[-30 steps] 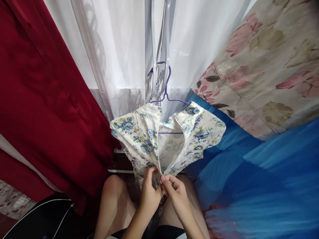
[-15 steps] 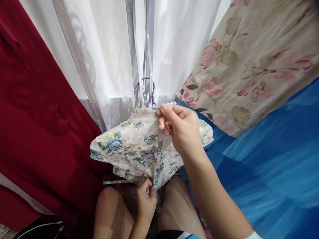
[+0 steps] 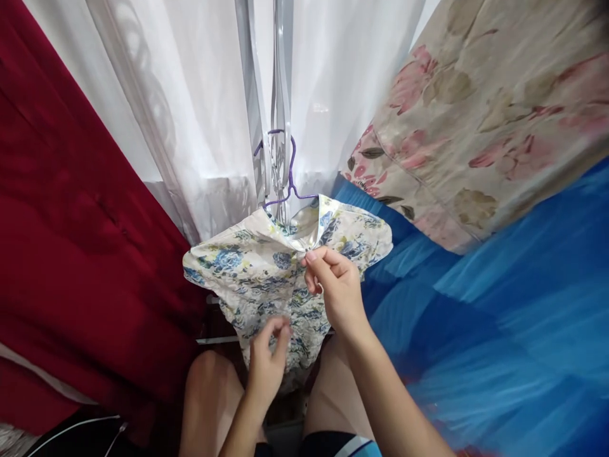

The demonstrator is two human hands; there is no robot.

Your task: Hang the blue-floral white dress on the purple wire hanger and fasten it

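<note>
A white blouse (image 3: 266, 279) with blue and yellow flowers hangs in front of my knees on a purple hanger (image 3: 292, 171). Its neckline is open at the top, and a seam or placket runs down the front. My right hand (image 3: 335, 279) is closed in a pinch on the blouse at the front of the neckline. Lower and to the left, my left hand (image 3: 269, 355) is in front of the blouse. Its thumb and forefinger are curled with the tips close together; what lies between them, if anything, I cannot make out.
White curtains (image 3: 200, 114) and hanging grey straps (image 3: 259, 95) are behind the hanger. Red cloth (image 3: 95, 254) hangs at the left; beige floral fabric (image 3: 442, 158) and blue cloth (image 3: 514, 304) are at the right. A white cable (image 3: 71, 428) lies at lower left.
My right hand has come down with the neckline, uncovering the collar opening and more of the hanger. My left hand has moved up from the blouse's lower front, which now hangs looser.
</note>
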